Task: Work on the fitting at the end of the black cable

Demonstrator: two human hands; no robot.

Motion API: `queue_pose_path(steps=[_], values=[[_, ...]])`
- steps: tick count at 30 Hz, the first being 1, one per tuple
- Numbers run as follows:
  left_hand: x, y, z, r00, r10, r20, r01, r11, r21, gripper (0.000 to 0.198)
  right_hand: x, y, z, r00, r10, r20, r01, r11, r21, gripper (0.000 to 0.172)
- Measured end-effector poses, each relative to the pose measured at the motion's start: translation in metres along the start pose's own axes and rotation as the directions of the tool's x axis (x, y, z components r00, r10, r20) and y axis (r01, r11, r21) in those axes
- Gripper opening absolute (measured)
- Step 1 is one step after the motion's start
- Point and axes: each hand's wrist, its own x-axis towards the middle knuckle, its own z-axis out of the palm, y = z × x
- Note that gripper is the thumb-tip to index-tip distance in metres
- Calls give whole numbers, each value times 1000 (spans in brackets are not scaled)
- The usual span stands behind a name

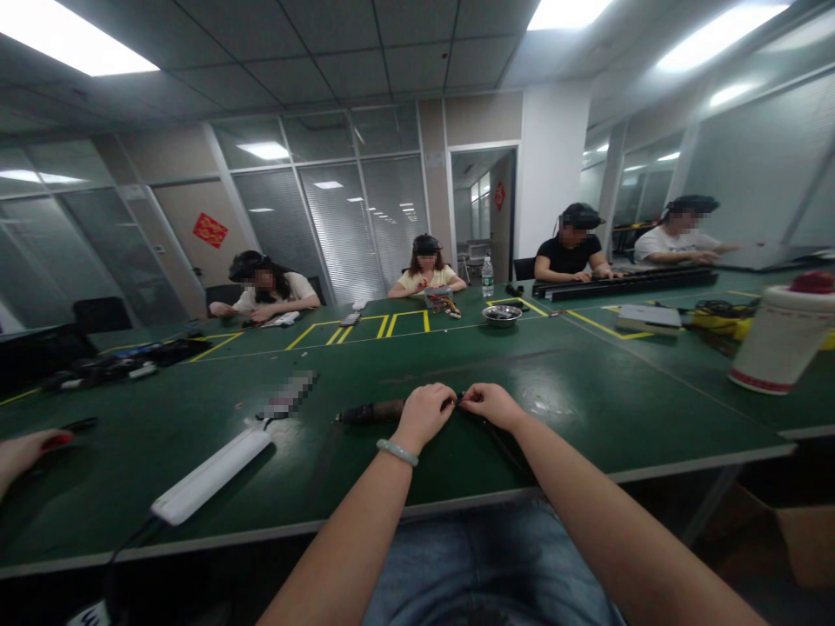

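Note:
Just in front of me on the green table lies a dark, slim tool with a narrow tip pointing left, which looks like an electric screwdriver. My left hand, with a pale bangle at its wrist, is closed over the tool's right end. My right hand pinches the end of a black cable close to the left fingertips. From there the cable runs toward the table's front edge. The joint between cable and tool is partly hidden by my fingers.
A white power strip lies to the left, near another person's hand. A large white cup stands at the right. Farther back are a metal bowl, a water bottle and several seated people.

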Motion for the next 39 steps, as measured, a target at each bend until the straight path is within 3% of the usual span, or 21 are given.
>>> queue_pose_path(steps=[8, 24, 39], values=[[-1, 1, 0, 999, -37, -7, 36, 999, -11, 18, 0, 2, 1, 1000, -7, 3, 7, 1000, 22, 20], [0, 6, -3, 996, -89, -2, 89, 996, -23, 14, 1, 3, 1, 1000, -13, -28, 13, 1000, 3, 18], [0, 2, -2, 999, -31, 7, 32, 999, -28, 11, 1, 3, 2, 999, -15, -33, 14, 999, -42, 14]])
